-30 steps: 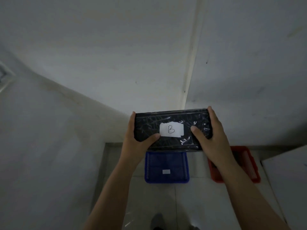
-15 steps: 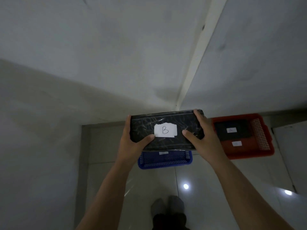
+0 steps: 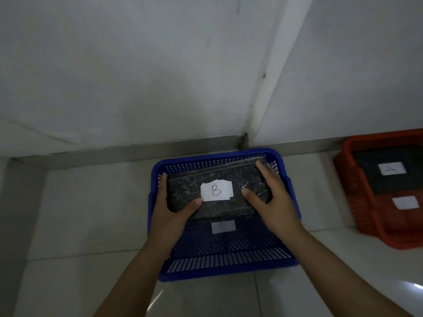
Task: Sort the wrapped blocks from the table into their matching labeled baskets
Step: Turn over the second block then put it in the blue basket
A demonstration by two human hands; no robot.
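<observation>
A black plastic-wrapped block [image 3: 183, 187] with a white paper label reading B is held flat inside the far half of a blue mesh basket [image 3: 219, 265]. My left hand [image 3: 170, 211] grips its left end, thumb on top. My right hand [image 3: 272, 202] grips its right end, fingers over the far edge. A white tag marked B [image 3: 223, 226] lies on the basket floor just in front of the block. Whether the block rests on the floor of the basket is unclear.
A red basket [image 3: 359, 202] stands on the floor to the right, holding a black wrapped block [image 3: 370, 177] with a white label and a white tag [image 3: 405, 202]. Both baskets sit against the white walls at a corner. Pale floor tiles surround them.
The block has come down from chest height into the blue basket, both hands still on it. The view has dropped closer to the floor, and the red basket has shifted to the right edge.
</observation>
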